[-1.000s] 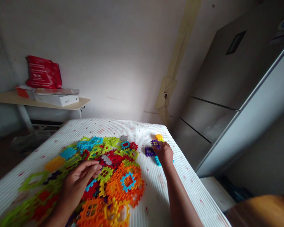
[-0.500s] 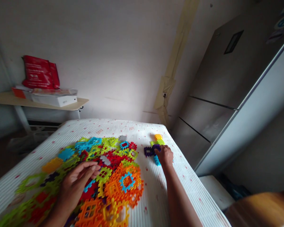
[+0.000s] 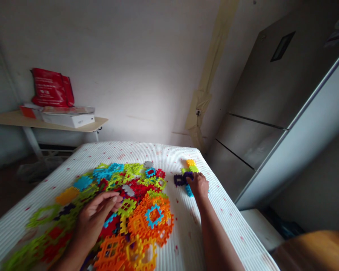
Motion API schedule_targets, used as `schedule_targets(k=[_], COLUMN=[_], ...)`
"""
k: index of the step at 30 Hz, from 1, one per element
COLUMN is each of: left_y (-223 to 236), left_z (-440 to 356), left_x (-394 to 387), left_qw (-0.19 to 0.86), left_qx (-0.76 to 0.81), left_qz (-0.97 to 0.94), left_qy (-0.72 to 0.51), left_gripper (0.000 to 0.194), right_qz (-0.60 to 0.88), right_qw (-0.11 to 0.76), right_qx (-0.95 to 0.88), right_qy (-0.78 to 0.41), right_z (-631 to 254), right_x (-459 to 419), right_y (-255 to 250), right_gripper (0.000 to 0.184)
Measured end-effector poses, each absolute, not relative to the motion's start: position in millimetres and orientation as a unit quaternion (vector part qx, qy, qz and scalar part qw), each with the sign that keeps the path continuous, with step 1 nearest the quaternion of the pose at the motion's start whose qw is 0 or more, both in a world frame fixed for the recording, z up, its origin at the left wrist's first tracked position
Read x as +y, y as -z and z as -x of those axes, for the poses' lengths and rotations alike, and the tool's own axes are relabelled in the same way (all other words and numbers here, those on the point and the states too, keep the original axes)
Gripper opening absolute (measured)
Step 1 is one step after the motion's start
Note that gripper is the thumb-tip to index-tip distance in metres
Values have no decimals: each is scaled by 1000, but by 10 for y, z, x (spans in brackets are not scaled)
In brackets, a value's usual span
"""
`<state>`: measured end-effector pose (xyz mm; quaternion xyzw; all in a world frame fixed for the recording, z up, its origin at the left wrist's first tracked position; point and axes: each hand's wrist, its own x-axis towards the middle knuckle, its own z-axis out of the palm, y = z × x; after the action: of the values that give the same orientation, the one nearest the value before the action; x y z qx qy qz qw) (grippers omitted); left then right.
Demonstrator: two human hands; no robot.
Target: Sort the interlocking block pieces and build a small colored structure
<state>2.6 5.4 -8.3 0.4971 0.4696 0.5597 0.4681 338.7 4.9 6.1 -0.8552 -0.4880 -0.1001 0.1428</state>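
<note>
At nine o'clock, well back against the wall, a shelf carries a red bag and a flat white box. In front of me lies the counter under a white ribbed cloth with small red marks.

My left hand rests at about seven o'clock on the big pile of interlocking plastic tiles, palm down, fingers loosely spread and fairly wide, gripping nothing; the fingertips touch a lime-green tile. Just to its right, at six o'clock, the orange tiles lie thickest, with a blue square frame on top of them. Farther away, toward twelve o'clock, blue, lime and red tiles lie mixed, and a grey tile sits at the far edge of the pile.

Apart from the pile, at one o'clock, stands a small cluster: a purple tile, a yellow tile behind it and a blue tile nearer me. My right hand lies curled over this cluster, fingers narrow and touching the purple tile; whether it really grips the tile I cannot tell.

At three o'clock a grey refrigerator stands by the wall.
</note>
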Motion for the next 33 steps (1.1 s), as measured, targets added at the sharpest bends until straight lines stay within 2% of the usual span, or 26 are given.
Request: schedule_targets(k=[9,15,19,25,33], left_y=[100,163,196,274,330], left_z=[-46,-45,-54,-48,-60], left_x=[41,110,143,184,191], left_qw=[450,284,225,187,185], left_qx=[472,498,524,545,545], left_qz=[-507,-608,-657,-698,-712], left_qy=[-564,-550,-493,-425,-402], left_gripper=[37,24,27,29,31], right_qz=[852,811,776,729,651], right_qw=[147,193,229,273,315], right_qx=[-491,-531,-569,-611,-685], right_qy=[107,154,150,142,89], right_z=[-3389,-3267,-3145,-2975,-2684], right_x=[60,76,95,98,30], right_y=[2,-66,-117,-144,-215], right_gripper=[36,29,25,23,20])
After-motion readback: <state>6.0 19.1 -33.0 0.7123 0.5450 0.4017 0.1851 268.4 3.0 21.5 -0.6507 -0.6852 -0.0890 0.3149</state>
